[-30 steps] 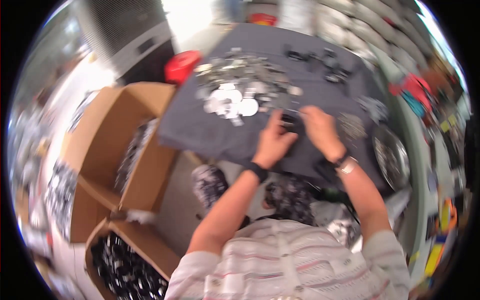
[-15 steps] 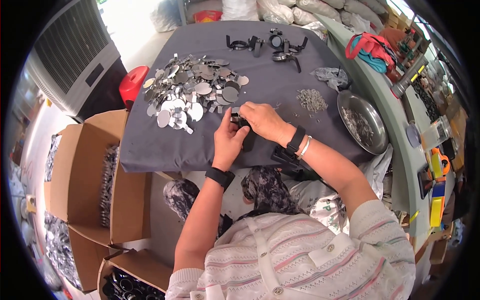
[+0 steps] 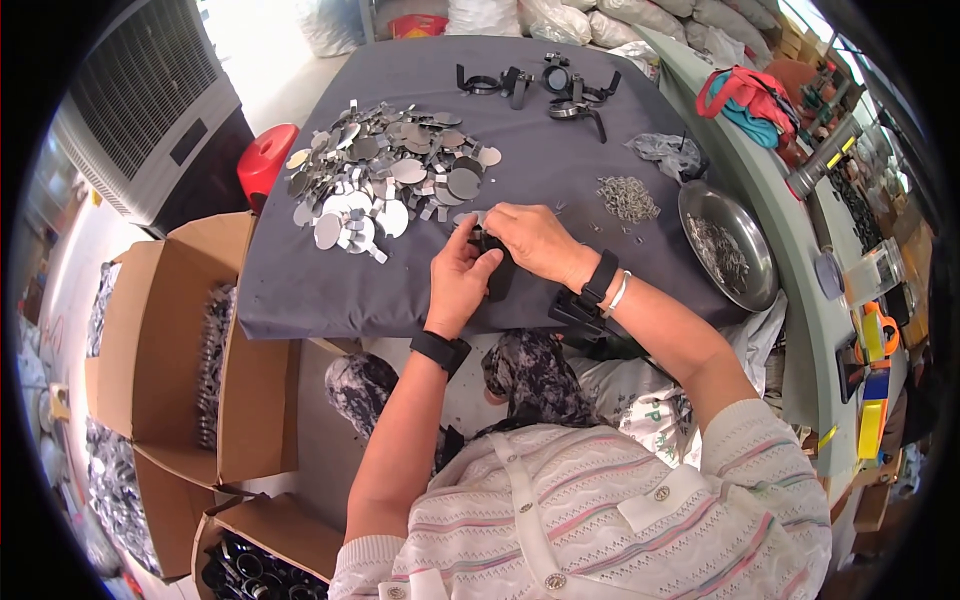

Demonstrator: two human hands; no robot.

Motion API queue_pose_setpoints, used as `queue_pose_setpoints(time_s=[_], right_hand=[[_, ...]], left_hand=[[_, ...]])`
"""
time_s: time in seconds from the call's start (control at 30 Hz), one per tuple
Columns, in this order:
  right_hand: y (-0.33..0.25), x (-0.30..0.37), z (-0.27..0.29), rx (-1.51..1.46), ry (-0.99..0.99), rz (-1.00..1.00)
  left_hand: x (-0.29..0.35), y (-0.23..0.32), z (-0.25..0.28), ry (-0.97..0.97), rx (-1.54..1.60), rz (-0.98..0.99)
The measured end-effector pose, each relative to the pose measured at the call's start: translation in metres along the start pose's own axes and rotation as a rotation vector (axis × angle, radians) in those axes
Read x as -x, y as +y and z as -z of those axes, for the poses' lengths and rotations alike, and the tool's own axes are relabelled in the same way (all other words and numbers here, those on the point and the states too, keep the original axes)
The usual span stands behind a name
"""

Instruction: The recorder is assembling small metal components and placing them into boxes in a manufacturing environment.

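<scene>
At the table's near edge, my left hand [image 3: 462,283] is closed round a small black part [image 3: 501,277], its thumb and fingers gripping it from the left. My right hand [image 3: 536,243] meets it from the right, fingertips pinched at the part's top; what they pinch is hidden. Just beyond the hands lies a heap of flat round metal discs with tabs [image 3: 395,175]. To the right of my right hand sits a small pile of thin metal pins or clips [image 3: 628,200]. Several black ring brackets with arms [image 3: 573,110] rest at the far side of the table.
A steel bowl [image 3: 770,255] with small metal pieces stands at the table's right, near a clear plastic bag [image 3: 665,150]. Cardboard boxes [image 3: 258,400] of parts stand at the left, below a red stool [image 3: 266,160]. A green-grey ledge [image 3: 745,165] runs along the right.
My right hand's fingertips have shifted slightly at the top of the black part. My left hand keeps its grip, and the view has moved a little.
</scene>
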State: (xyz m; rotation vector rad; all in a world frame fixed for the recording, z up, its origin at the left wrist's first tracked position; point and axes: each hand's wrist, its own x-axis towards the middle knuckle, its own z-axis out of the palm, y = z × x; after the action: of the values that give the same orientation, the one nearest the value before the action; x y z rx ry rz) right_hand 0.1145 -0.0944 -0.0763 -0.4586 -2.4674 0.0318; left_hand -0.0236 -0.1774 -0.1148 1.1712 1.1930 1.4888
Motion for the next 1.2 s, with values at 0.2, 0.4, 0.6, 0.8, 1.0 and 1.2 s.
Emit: queue_pose_setpoints(time_s=[0.2, 0.4, 0.6, 0.8, 1.0, 1.2], right_hand=[[-0.003, -0.001, 0.001, 0.008, 0.007, 0.000], [-0.004, 0.000, 0.000, 0.004, 0.018, 0.001], [-0.003, -0.002, 0.005, 0.000, -0.037, 0.035], [-0.009, -0.010, 0.009, 0.017, -0.084, 0.070], [-0.012, -0.012, 0.006, 0.107, -0.163, 0.114], [-0.014, -0.010, 0.004, 0.174, -0.129, 0.117]], left_hand=[[0.001, 0.000, 0.001, 0.006, 0.019, -0.013], [0.000, -0.003, 0.001, 0.029, 0.031, -0.015], [0.002, 0.001, 0.001, 0.031, 0.088, -0.004], [0.002, 0.001, 0.001, 0.023, 0.090, 0.000], [0.002, -0.002, 0.003, 0.019, 0.065, -0.021], [0.001, -0.004, 0.000, 0.019, 0.068, -0.028]])
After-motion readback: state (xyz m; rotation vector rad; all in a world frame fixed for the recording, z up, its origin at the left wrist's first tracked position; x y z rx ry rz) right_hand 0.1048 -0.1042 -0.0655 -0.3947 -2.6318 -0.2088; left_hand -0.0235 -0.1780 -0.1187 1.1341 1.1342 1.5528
